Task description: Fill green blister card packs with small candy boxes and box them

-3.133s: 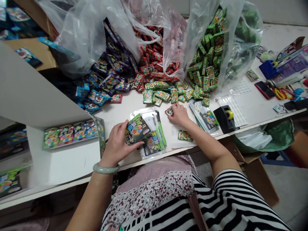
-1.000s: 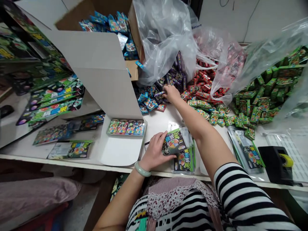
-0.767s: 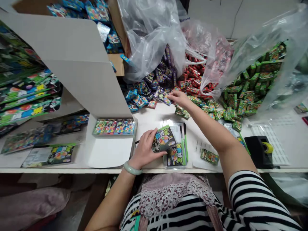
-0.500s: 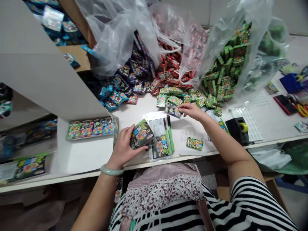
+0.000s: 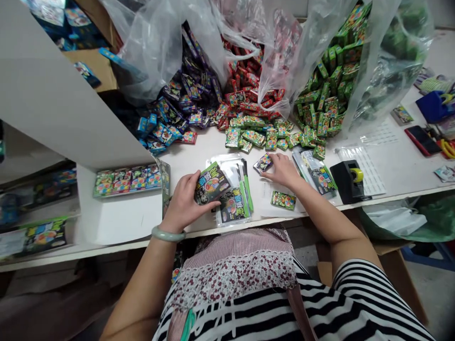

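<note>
Far left on the counter (image 5: 401,163), one open white box (image 5: 128,220); we count four packets (image 5: 126,181) in a row inside, along its back. Behind, at the back-left corner, one cardboard box (image 5: 103,71) of blue packets (image 5: 81,21), too many to count. Our left hand (image 5: 183,199) grips one black-and-green pack (image 5: 212,183), thumb below, fingers at its upper left edge, over a stack of flat sleeves (image 5: 232,208) near the front edge. Toward the back edge, three clear bags (image 5: 152,52) spill purple, then red, then green packets (image 5: 337,80), uncounted. Our right hand (image 5: 284,170), fingers pinching one small purple packet (image 5: 262,163), is just right of the stack. One loose green packet (image 5: 283,200) near the front edge. Farther right: one tape dispenser (image 5: 346,182), one phone (image 5: 423,140).
</note>
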`<act>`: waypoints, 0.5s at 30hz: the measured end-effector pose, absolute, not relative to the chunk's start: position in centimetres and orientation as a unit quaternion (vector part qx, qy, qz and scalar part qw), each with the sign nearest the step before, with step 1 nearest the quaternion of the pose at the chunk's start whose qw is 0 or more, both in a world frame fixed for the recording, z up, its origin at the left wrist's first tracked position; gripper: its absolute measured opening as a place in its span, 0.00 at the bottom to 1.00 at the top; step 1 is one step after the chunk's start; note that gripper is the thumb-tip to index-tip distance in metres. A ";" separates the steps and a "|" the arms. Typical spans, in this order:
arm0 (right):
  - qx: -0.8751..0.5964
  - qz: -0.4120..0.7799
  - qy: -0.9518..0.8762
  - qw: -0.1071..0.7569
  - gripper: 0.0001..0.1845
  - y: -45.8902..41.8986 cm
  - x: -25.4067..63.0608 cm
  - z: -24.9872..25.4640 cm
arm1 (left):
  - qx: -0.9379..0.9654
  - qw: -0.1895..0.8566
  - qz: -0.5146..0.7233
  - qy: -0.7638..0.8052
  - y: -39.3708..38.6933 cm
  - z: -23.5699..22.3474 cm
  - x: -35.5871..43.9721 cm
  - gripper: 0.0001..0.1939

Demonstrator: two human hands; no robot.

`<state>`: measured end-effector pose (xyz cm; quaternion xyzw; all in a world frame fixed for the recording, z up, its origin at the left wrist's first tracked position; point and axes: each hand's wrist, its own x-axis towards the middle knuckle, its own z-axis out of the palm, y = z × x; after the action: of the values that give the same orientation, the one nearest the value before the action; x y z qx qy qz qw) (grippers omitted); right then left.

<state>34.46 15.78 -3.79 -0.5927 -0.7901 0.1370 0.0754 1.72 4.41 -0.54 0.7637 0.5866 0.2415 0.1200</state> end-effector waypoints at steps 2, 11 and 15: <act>-0.607 0.124 -0.783 0.062 0.46 15.3 33.9 -4.4 | 0.767 0.124 0.241 0.582 4.6 -0.6 2.0 0.50; -0.359 0.204 -0.880 0.237 0.39 14.4 33.1 2.8 | 0.776 0.108 0.243 0.571 4.3 -0.6 1.8 0.52; -0.282 0.166 -0.930 0.166 0.38 13.2 30.9 6.5 | 0.792 0.113 0.243 0.549 4.4 -0.7 1.9 0.52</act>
<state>30.89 13.23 6.47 -0.2820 -0.9302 0.1665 0.1659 1.88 4.37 -0.68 0.7917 0.5489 0.2434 0.1127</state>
